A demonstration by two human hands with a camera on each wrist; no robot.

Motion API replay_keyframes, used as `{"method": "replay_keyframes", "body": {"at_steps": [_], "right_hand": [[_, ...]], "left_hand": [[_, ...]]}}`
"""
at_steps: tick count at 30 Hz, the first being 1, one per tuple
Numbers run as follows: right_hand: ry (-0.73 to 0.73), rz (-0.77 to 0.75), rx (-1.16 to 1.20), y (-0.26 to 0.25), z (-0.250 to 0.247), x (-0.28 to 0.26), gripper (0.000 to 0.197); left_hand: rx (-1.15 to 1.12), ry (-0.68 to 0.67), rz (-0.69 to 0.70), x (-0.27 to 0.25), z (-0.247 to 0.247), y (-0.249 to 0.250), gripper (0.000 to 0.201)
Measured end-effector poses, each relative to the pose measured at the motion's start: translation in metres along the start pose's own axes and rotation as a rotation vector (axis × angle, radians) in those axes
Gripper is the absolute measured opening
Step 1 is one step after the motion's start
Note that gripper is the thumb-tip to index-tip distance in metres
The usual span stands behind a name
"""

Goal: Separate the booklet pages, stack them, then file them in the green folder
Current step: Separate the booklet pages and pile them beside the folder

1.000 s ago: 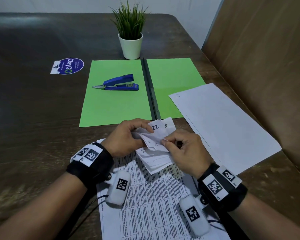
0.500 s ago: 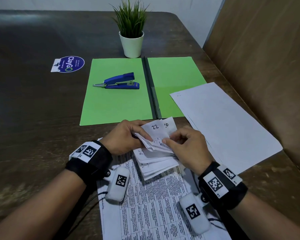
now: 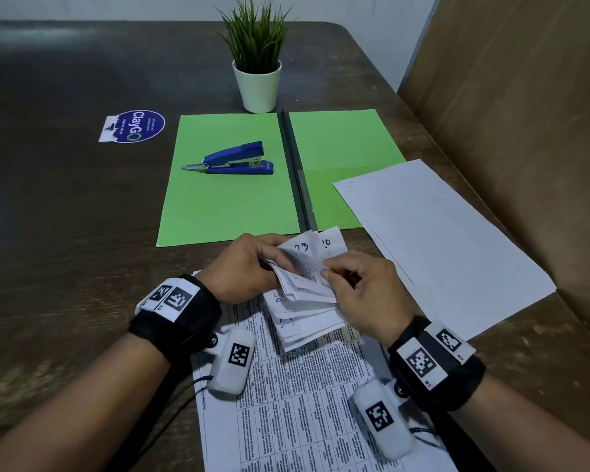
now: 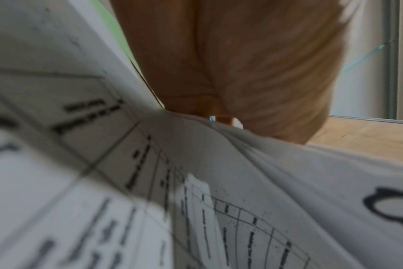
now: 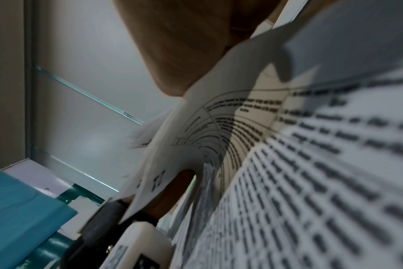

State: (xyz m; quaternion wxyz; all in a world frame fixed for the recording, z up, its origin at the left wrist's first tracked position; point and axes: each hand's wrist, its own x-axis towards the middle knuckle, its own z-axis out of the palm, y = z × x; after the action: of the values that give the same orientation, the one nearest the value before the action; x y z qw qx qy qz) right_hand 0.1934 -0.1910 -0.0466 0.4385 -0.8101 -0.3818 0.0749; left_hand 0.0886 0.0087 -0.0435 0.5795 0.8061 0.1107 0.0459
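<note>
The booklet (image 3: 286, 396) of printed table pages lies at the table's near edge, its top corner (image 3: 307, 284) folded back in a fan of numbered sheets. My left hand (image 3: 249, 267) grips the fanned corner from the left, thumb on top. My right hand (image 3: 361, 291) pinches one sheet's edge from the right. The wrist views show curled printed pages (image 4: 196, 209) (image 5: 276, 163) close up, and the fingertips are mostly hidden. The green folder (image 3: 225, 192) lies open beyond the hands.
A blue stapler (image 3: 232, 160) rests on the folder's left leaf. A stack of blank white sheets (image 3: 440, 240) lies to the right, overlapping the folder's right leaf. A potted plant (image 3: 258, 59) stands behind the folder, a sticker (image 3: 133, 126) to its left. A brown panel (image 3: 525, 131) borders the right side.
Another corner has been flipped: the top number showing went from 22 to 23. My hands stayed in place over the booklet's top corner.
</note>
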Motion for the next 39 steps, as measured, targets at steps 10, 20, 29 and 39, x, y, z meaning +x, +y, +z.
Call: {"method": "replay_keyframes", "body": {"at_steps": [10,20,29,39], "right_hand": [[0.035,-0.135,-0.082,0.002,0.000,0.002,0.015],[0.067,-0.114,0.017,0.008,0.003,0.002,0.013],[0.112,-0.033,0.090,0.007,0.002,0.003,0.013],[0.022,0.051,0.211,0.005,0.003,0.001,0.010]], "left_hand": [[-0.007,-0.002,0.001,-0.001,0.001,0.003,0.029],[0.035,0.008,0.010,0.001,-0.002,-0.003,0.021],[0.053,-0.046,-0.081,-0.002,-0.011,0.006,0.012],[0.013,0.053,0.032,0.002,-0.006,-0.004,0.015]]}}
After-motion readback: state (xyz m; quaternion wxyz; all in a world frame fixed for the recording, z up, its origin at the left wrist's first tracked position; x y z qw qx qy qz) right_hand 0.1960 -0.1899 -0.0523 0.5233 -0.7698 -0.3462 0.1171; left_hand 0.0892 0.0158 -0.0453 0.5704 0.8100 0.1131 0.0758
